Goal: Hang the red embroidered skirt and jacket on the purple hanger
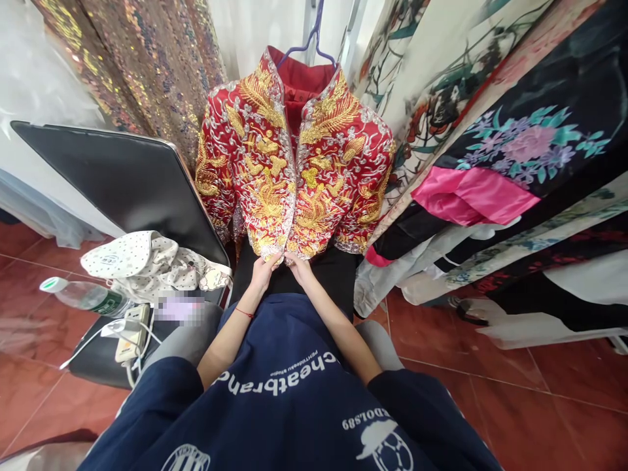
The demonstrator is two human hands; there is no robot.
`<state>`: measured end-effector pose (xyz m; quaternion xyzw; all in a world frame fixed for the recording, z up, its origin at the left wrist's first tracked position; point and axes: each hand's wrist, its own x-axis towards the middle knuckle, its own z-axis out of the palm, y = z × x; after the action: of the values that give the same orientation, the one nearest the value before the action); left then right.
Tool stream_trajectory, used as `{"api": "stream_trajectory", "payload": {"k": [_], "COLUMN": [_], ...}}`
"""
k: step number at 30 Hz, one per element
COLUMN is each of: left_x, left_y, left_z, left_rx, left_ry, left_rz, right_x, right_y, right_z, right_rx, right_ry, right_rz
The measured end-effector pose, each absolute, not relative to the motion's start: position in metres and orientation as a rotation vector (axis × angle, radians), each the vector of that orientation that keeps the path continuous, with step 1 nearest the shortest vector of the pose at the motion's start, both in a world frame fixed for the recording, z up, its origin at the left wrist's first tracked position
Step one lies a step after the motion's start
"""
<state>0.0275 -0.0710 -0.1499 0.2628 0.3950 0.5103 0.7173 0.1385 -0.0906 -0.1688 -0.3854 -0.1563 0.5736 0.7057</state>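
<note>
A red jacket (314, 157) with gold and silver embroidery hangs in front of me on a purple hanger (315, 47). Its stand collar is parted at the top, and the two front edges come together toward the hem. My left hand (266, 269) pinches the hem at the left front edge. Right beside it, my right hand (297, 267) grips the hem of the other front panel. The fingertips of both hands nearly meet at the centre of the hem. Any fastener between them is too small to make out.
At left stands a black chair (112, 176) bearing a dotted white cloth bag (147, 261), a water bottle (86, 296) and a power strip (132, 332) with cables. A sequined curtain-like fabric (147, 59) hangs behind. Embroidered garments (530, 144) hang close on the right.
</note>
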Motion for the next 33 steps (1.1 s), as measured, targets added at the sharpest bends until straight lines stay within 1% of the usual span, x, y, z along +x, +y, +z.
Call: {"api": "stream_trajectory", "payload": {"k": [10,18,26,33], "left_x": [0.023,0.026,0.027,0.024], "left_y": [-0.069,-0.069,-0.074,-0.072], "left_z": [-0.153,-0.154,-0.154,-0.143], "left_rx": [0.697,0.747,0.632,0.501], "left_ry": [0.893,0.852,0.825,0.747], "left_rz": [1.13,1.101,1.036,0.984], "right_x": [0.135,0.13,0.142,0.142], "right_y": [-0.091,-0.085,-0.082,-0.089], "right_z": [-0.166,-0.174,-0.165,-0.16], "right_rx": [-0.848,-0.888,-0.906,-0.93], "right_ry": [-0.309,-0.226,-0.329,-0.322], "right_rz": [1.238,1.236,1.243,1.282]}}
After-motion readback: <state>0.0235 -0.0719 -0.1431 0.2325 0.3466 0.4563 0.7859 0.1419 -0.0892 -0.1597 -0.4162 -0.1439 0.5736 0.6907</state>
